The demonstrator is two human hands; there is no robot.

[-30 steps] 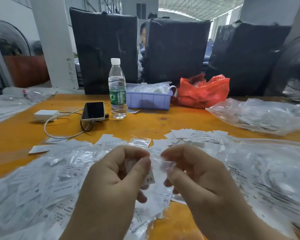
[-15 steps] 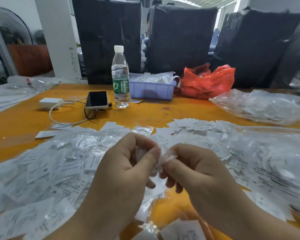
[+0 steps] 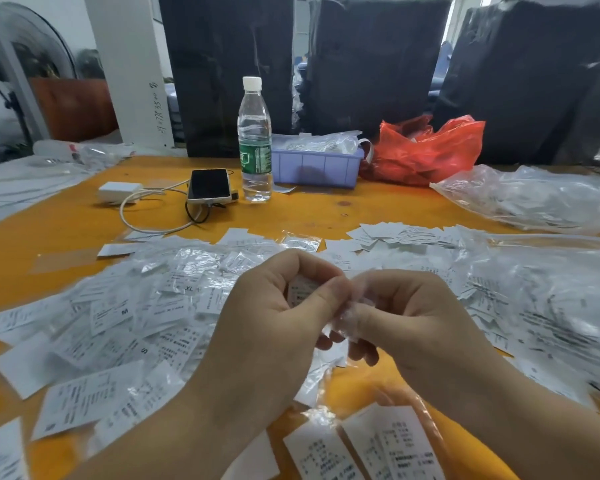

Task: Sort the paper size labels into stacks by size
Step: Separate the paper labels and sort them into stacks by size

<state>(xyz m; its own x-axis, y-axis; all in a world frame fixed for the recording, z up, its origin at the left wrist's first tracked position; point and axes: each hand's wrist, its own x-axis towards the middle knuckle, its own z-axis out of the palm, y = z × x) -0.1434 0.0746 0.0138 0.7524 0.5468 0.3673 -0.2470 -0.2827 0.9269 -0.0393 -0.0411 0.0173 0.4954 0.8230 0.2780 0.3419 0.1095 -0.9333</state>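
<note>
My left hand (image 3: 274,320) holds a small white paper size label (image 3: 300,292) between thumb and curled fingers, above the orange table (image 3: 56,223). My right hand (image 3: 409,323) pinches a crumpled clear plastic sleeve (image 3: 349,322) right beside the label, and both hands touch at the fingertips. Loose size labels (image 3: 125,317), some marked XL, M and S, lie scattered to the left. A small stack of labels (image 3: 395,233) sits farther back, right of centre. Two more labels (image 3: 371,448) lie at the near edge.
A water bottle (image 3: 254,143), phone (image 3: 210,185), white charger (image 3: 118,192) with cable, purple tray (image 3: 317,166) and red bag (image 3: 426,150) stand at the back. Clear plastic bags of labels (image 3: 534,199) cover the right side. Black wrapped bundles (image 3: 371,60) rise behind.
The hands have drawn together; the plastic sleeve is now bunched small in my right fingertips. The XS mark on the held label is no longer visible. The view tilted down.
</note>
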